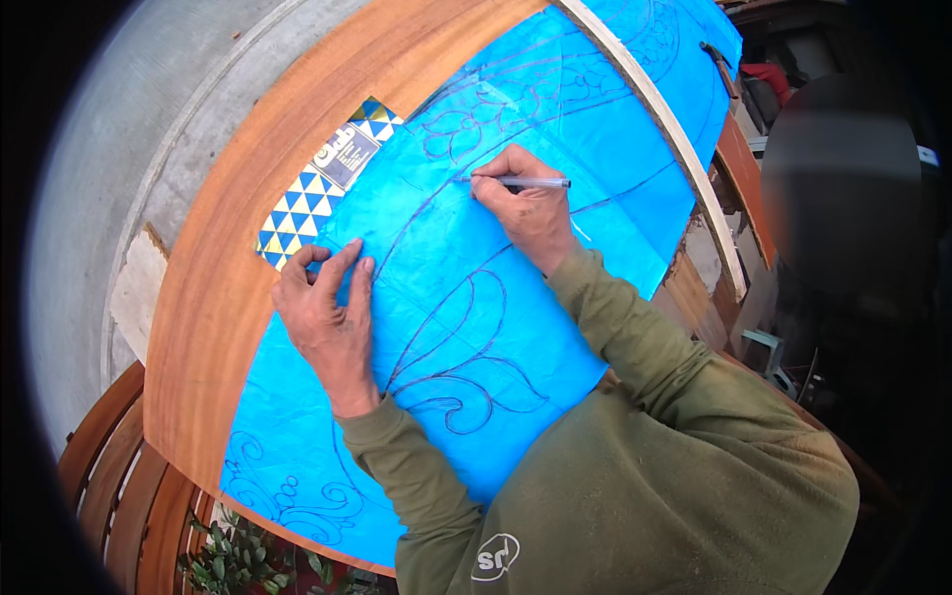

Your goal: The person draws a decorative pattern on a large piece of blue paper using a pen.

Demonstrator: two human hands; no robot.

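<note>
My right hand (526,208) grips a clear ballpoint pen (532,182), its tip at a curved drawn line on a large blue sheet (446,312). My left hand (327,320) rests on the same sheet at lower left, fingers bent and spread, holding nothing. Beside those fingers lies a patterned paper strip (301,216) with blue and yellow triangles and some writing. A leaf-like drawing (465,372) lies between my forearms. Flower outlines (461,134) show above the pen, and scroll shapes (297,506) fill the sheet's lower left corner.
Under the sheet is a wide wooden board (216,305). A pale wooden strip (654,111) crosses the sheet at upper right, near a hammer (720,68). A slatted wooden bench (123,491) and a leafy plant (234,554) are at lower left. Concrete floor (178,82) lies beyond.
</note>
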